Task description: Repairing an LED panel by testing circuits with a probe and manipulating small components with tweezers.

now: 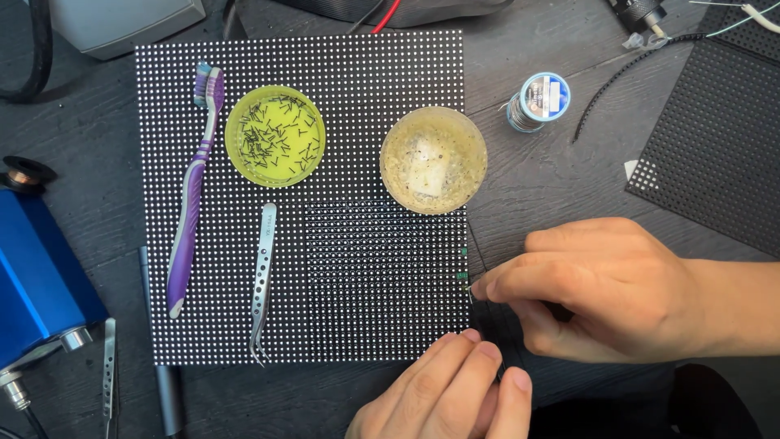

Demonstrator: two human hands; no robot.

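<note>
While both hands work at the lower right edge of the dotted panel (244, 268), the rest of the bench lies untouched. At far left sits a blue metal unit (36, 276), with a loose pair of tweezers (109, 366) just beside its lower corner. On the panel itself, from the left, lie a purple toothbrush (193, 191), a yellow lid (275, 136) scattered with small dark pins, a second pair of steel tweezers (262, 280) pointing down, and a clear round dish (433, 159) holding pale residue. A darker section (378, 280) occupies the panel's lower right quarter, below the dish.

The left hand (451, 394) rests at the panel's bottom edge, fingers curled close together, apparently steadying a thin black strip (497, 329) beside the panel. The right hand (605, 289) has its fingertips pinched narrow at the panel's right edge; whether it grips a fine tool or a small part cannot be told.

Judgement: fine edge work on the darker section is in hand. The coming move calls for a steady pinch and precise placement. Further right stand a solder spool (539, 101) and a second dotted sheet (715, 162).
</note>
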